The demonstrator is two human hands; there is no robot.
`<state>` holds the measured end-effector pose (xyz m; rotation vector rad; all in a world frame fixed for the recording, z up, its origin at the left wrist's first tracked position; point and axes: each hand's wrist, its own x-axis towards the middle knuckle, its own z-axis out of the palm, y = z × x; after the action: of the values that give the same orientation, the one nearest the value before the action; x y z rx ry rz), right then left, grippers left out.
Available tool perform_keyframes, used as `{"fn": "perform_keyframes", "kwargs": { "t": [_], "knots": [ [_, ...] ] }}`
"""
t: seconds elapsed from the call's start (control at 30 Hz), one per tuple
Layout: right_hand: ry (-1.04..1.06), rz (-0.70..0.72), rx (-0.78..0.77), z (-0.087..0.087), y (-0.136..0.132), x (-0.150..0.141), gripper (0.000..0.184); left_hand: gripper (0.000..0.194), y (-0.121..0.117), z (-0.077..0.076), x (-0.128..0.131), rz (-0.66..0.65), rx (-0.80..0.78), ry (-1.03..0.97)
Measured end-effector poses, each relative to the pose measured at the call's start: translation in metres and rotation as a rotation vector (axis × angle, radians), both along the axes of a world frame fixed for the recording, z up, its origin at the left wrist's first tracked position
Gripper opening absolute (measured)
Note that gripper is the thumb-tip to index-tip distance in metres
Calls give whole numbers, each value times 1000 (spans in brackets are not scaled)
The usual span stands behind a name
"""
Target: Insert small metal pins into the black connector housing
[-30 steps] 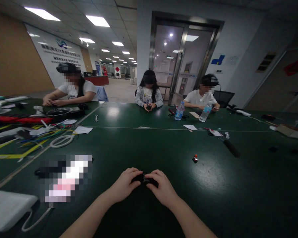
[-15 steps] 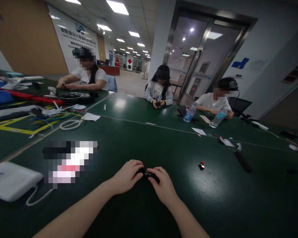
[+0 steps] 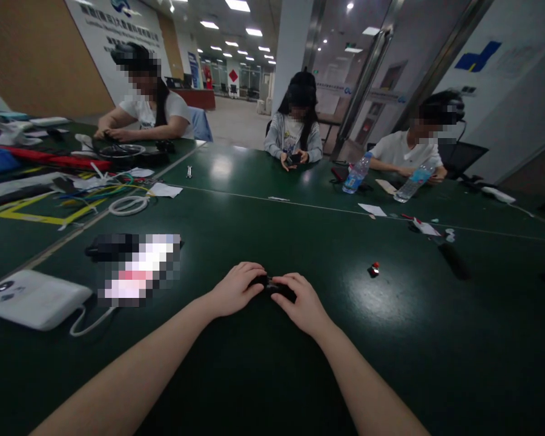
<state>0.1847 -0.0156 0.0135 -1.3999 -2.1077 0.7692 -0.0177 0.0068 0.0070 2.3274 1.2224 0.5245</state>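
Note:
Both hands meet over the dark green table [image 3: 218, 230], around a small black object [image 3: 269, 284] whose kind I cannot make out. My left hand [image 3: 237, 289] is closed on its left end, thumb below and fingers on top. On the right end, my right hand [image 3: 302, 303] grips it between thumb and fingers. Much of the object is hidden by the fingers. A small dark piece with a red top [image 3: 375, 270] lies on the table to the right of my hands.
At left lie a white power bank [image 3: 31, 300] with a cable and a pixelated, lit phone [image 3: 145, 269]. A coiled white cable [image 3: 129, 206] sits beyond. Two water bottles [image 3: 358, 174] stand at the far right. Three people sit across the table, their hands busy with small things.
The view has tilted and shifted, so the scene sits differently in the picture. Both my hands keep their grip on the black object, with little visible change in pose.

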Motion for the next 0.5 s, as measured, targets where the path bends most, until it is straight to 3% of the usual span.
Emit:
{"fn": "perform_keyframes", "kwargs": {
  "t": [0.5],
  "knots": [
    [65,-6,-2,-1,0,1,31,28,0,-2,-5,10,64,66]
  ]
}}
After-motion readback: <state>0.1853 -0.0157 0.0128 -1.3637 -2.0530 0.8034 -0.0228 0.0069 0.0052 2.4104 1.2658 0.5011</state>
